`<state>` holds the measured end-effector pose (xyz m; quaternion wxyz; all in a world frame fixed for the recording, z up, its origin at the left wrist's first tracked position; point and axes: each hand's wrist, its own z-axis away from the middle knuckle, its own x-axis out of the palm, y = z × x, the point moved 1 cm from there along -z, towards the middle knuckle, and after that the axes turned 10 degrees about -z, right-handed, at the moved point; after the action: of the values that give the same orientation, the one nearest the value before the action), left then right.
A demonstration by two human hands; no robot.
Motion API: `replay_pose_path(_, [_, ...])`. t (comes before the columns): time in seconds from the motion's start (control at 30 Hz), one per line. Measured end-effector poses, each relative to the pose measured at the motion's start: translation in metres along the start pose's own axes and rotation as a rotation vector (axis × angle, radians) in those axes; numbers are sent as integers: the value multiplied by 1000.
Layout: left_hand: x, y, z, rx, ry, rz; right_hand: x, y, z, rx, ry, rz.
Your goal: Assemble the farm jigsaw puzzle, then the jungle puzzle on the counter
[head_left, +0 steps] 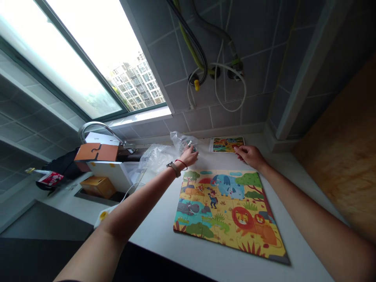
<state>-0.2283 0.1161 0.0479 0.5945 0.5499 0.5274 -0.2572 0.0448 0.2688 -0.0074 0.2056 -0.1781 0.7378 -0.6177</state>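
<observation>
A jigsaw puzzle (223, 211) with bright animal pictures lies flat on the white countertop. Elephants, lions, a hippo and a crocodile show on its joined pieces, and a dark grey patch is at the lower right corner. Beyond its far left corner, my left hand (190, 156) is closed on a crumpled clear plastic bag (178, 140); something small and dark is by the fingertips, too unclear to name. My right hand (250, 155) has curled fingers pinching the right edge of a small picture card (225, 145), printed with a similar scene, near the wall.
More clear plastic (155, 156) lies left of my left hand. Further left are a curved faucet (95, 124), an orange and white box (98, 152), a brown carton (98, 187) and a bottle with a red label (51, 179). Hoses and cables (202, 58) hang on the tiled wall.
</observation>
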Motion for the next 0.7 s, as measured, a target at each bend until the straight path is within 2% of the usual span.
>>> replay_pose_path(0.1, [-11, -2, 47, 75, -11, 97, 5, -13, 3, -61, -85, 80])
replay_pose_path(0.17, [-19, -10, 74, 122, 27, 198, 13, -26, 6, -108, -186, 151])
replay_pose_path(0.27, [-21, -31, 94, 28, 164, 284, 35, -47, 15, -132, -324, 251])
replay_pose_path(0.33, [-17, -49, 92, -78, 270, 324, 57, -57, 19, -146, -356, 289])
replay_pose_path(0.4, [-8, -64, 83, -180, 359, 360, 84, -62, 19, -159, -333, 276])
replay_pose_path(0.5, [10, -76, 67, -281, 427, 414, 129, -57, 3, -126, -310, 190])
replay_pose_path(0.57, [20, -78, 62, -294, 431, 447, 158, -50, -16, -109, -322, 221])
replay_pose_path(0.7, [30, -75, 62, -217, 392, 493, 205, -36, -60, -89, -322, 318])
